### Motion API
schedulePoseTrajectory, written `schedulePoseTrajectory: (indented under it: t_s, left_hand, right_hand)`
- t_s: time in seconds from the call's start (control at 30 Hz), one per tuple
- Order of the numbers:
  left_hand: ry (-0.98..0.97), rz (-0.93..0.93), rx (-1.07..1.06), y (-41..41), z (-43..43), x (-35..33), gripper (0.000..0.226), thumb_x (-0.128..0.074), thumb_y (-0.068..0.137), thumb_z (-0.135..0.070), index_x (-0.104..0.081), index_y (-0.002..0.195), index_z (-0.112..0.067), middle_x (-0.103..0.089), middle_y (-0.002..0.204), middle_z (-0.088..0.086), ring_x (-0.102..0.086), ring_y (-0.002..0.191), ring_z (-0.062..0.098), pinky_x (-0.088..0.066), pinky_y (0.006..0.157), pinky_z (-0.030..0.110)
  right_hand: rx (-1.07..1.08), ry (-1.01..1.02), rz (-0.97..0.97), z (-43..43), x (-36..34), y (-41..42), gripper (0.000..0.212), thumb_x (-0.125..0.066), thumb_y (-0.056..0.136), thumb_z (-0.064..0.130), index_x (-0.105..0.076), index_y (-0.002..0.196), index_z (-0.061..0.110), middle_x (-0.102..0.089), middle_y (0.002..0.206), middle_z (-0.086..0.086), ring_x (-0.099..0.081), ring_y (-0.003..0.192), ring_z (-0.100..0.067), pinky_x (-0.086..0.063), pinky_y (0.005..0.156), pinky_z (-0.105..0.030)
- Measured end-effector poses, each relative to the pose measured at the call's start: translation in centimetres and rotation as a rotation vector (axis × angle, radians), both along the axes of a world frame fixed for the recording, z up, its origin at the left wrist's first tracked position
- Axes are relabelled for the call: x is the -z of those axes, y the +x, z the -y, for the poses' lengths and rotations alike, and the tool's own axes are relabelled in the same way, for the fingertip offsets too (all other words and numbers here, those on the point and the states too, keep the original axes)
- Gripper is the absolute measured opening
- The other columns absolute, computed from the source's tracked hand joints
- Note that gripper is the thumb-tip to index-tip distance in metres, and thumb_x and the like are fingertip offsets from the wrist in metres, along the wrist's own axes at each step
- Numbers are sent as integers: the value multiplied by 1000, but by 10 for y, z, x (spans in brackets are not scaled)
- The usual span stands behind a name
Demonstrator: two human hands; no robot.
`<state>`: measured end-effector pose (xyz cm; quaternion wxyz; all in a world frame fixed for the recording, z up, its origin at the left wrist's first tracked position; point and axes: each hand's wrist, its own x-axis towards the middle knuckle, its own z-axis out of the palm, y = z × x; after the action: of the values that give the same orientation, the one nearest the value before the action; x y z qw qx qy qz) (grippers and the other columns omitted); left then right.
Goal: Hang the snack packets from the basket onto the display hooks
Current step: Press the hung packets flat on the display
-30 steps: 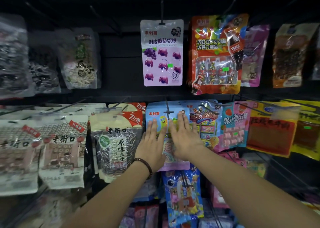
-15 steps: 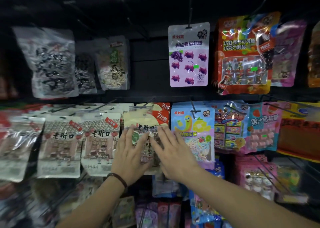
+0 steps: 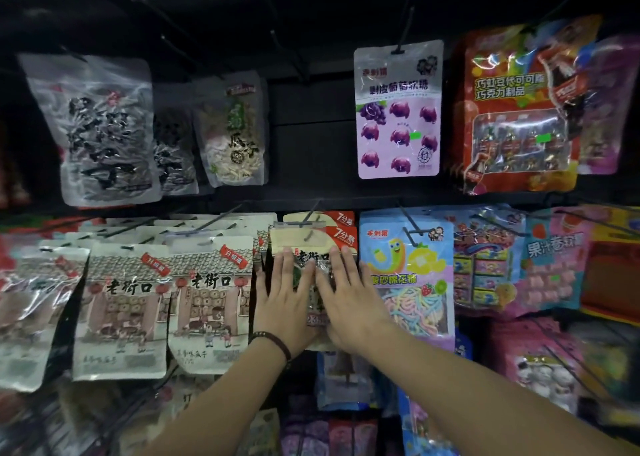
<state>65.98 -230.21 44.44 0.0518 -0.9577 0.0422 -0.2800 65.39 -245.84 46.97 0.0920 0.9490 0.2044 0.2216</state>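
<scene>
A cream sunflower-seed packet [image 3: 300, 239] with a red corner tag hangs on a black display hook [image 3: 312, 209] in the middle row. My left hand [image 3: 284, 303] lies flat on its left half, fingers spread, a dark bead bracelet on the wrist. My right hand [image 3: 349, 299] lies flat on its right half, partly over the neighbouring blue candy-floss packet [image 3: 408, 268]. Both palms press against the packet front; neither grips anything. The basket is not in view.
Cream seed packets [image 3: 207, 296] hang in rows to the left, clear seed bags [image 3: 100, 133] above them. A purple grape-gummy packet [image 3: 398, 109] and a red chocolate packet [image 3: 512, 109] hang upper right. Bare hooks [image 3: 277, 22] jut out at the top. More packets fill the row below.
Both hands slid left from the blue candy-floss packet onto the cream seed packet. The view has shifted left with them, and the hands now rest a little higher on the packet.
</scene>
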Motion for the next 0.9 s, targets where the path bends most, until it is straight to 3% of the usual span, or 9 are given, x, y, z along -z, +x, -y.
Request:
schedulePoseTrajectory:
  t_s: [0.13,0.33,0.6,0.7,0.77,0.8,0.87,0.9]
  left_hand:
    - [-4,-17,21,17,0,-3,133,-64,75,-86,14,169,-31,26,175,16,20,164,35,-2,130,66]
    - [-39,-119,37,37,-1,-13,136,-55,70,-95,19,167,-34,35,172,13,29,162,33,4,129,65]
    - [-20,-160,-3,34,9,-20,128,-61,82,-80,17,169,-25,33,171,20,26,162,38,6,129,64]
    - [-26,-133,49,13,7,-17,119,-61,88,-70,9,170,-19,29,173,20,18,164,37,-7,133,59]
    - [-42,-96,125,-13,1,-14,101,-62,92,-53,-10,170,-15,13,177,19,1,166,37,-22,132,51]
    - [-35,-41,158,-29,-6,-13,89,-62,89,-46,-27,165,-15,-9,176,18,-18,162,37,-31,128,49]
    - [24,117,181,-55,-30,-11,57,-62,85,-41,-59,138,-18,-50,145,10,-52,131,33,-43,109,45]
    - [29,174,184,-64,-47,-11,45,-62,85,-39,-62,126,-20,-55,132,7,-55,119,30,-46,101,44]
  right_hand:
    - [12,21,-25,2,-9,17,109,-68,92,43,5,169,15,25,171,-27,24,159,-46,-2,131,-63]
    - [28,29,-76,-1,-19,38,104,-69,92,38,-2,168,15,21,171,-30,18,160,-48,-2,131,-64]
    - [86,-5,-44,-11,-24,38,105,-68,89,50,-6,167,17,11,172,-33,12,161,-49,6,124,-72]
    - [72,-6,-43,-13,-18,26,108,-70,87,48,-7,168,15,10,173,-31,13,161,-48,8,124,-74]
    - [42,9,-64,-18,-13,11,109,-72,86,50,-9,166,11,10,173,-31,13,161,-48,8,125,-74]
    - [16,10,-81,-23,-12,2,107,-73,86,47,-11,165,9,9,172,-32,12,161,-49,5,125,-73]
    - [-65,17,-85,-35,-8,-16,100,-72,87,40,-15,162,7,4,172,-32,8,161,-48,-2,127,-71]
    - [-121,33,-50,-43,-7,-23,95,-70,88,38,-17,161,7,0,172,-31,5,161,-48,-6,128,-68]
